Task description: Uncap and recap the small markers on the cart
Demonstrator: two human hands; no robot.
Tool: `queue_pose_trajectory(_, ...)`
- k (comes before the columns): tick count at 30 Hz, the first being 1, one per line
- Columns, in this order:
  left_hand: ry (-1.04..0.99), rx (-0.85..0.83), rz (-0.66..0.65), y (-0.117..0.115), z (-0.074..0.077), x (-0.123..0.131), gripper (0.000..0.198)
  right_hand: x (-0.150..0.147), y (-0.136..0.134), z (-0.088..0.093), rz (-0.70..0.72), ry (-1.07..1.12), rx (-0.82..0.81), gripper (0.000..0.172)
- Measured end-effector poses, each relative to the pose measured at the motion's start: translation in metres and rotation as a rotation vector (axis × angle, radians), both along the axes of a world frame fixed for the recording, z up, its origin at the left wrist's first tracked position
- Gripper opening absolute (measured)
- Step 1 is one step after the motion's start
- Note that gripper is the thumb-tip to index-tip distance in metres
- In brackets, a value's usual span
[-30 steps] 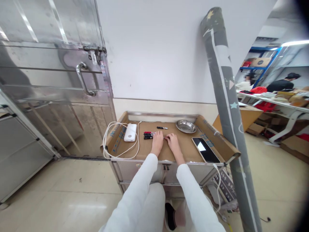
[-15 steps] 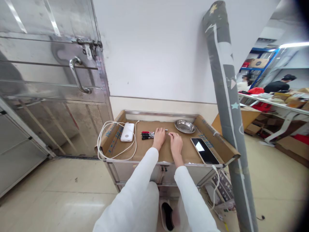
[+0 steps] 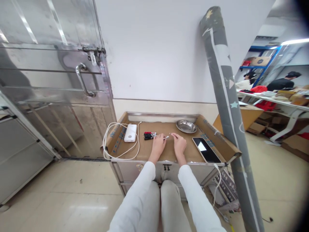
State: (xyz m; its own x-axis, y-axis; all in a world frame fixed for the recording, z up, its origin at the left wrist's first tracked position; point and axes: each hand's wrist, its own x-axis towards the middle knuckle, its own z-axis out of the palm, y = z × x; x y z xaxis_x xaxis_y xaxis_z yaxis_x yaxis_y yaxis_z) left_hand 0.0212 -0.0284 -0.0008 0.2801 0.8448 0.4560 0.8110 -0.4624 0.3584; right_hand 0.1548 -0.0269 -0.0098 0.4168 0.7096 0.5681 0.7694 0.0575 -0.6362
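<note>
My left hand (image 3: 158, 144) is closed around a slim, whitish piece (image 3: 166, 137) whose end sticks out to the right; its kind is too small to tell. Facing it, the fingers of my right hand (image 3: 180, 144) are pinched together, with a tiny tip at the fingertips that I cannot make out. Just left of my left hand lie several pens (image 3: 150, 135), red and black, side by side on the cardboard. A shallow metal bowl (image 3: 186, 126) stands behind my right hand, and a phone (image 3: 206, 150) lies to its right.
A white power bank (image 3: 130, 133) with a looped white cable (image 3: 104, 146) lies at the left of the cardboard-lined cabinet top (image 3: 145, 154). A tall grey patterned roll (image 3: 223, 71) leans at the right. Two people sit in the background near a cluttered table (image 3: 292, 109).
My hands have drawn a little apart and toward me. The whitish piece now shows more clearly beside my left fingers. The camera view has shifted slightly.
</note>
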Motion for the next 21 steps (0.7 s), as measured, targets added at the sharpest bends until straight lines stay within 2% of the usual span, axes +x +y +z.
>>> queue_pose_trajectory(2,0.008,0.004,0.105,0.004,-0.001,0.0,0.011,-0.001,0.0,0.0,0.04,-0.059,-0.025,0.03)
queue_pose_trajectory(4,0.037,0.004,0.146,0.007,-0.002,0.0,0.012,-0.002,0.001,0.0,0.106,-0.14,-0.055,0.028)
queue_pose_trajectory(7,0.075,0.011,0.135,0.009,-0.003,0.001,0.014,-0.004,0.003,0.001,0.167,-0.21,-0.116,0.03)
queue_pose_trajectory(11,0.102,0.028,0.137,0.009,-0.001,0.002,0.018,-0.006,0.001,0.006,0.18,-0.194,-0.187,0.031)
queue_pose_trajectory(14,0.09,0.042,0.125,0.01,0.0,0.001,0.022,-0.008,-0.001,0.012,0.37,-0.159,-0.168,0.033)
queue_pose_trajectory(16,0.063,0.031,0.138,0.01,0.0,0.0,0.026,-0.011,-0.002,0.015,0.578,-0.153,-0.162,0.045)
queue_pose_trajectory(18,0.042,0.018,0.202,0.008,0.0,-0.001,0.029,-0.013,-0.002,0.015,0.701,-0.165,-0.175,0.058)
queue_pose_trajectory(21,0.034,0.044,0.356,0.002,0.004,-0.002,0.026,-0.016,0.001,0.011,0.659,-0.199,-0.21,0.068)
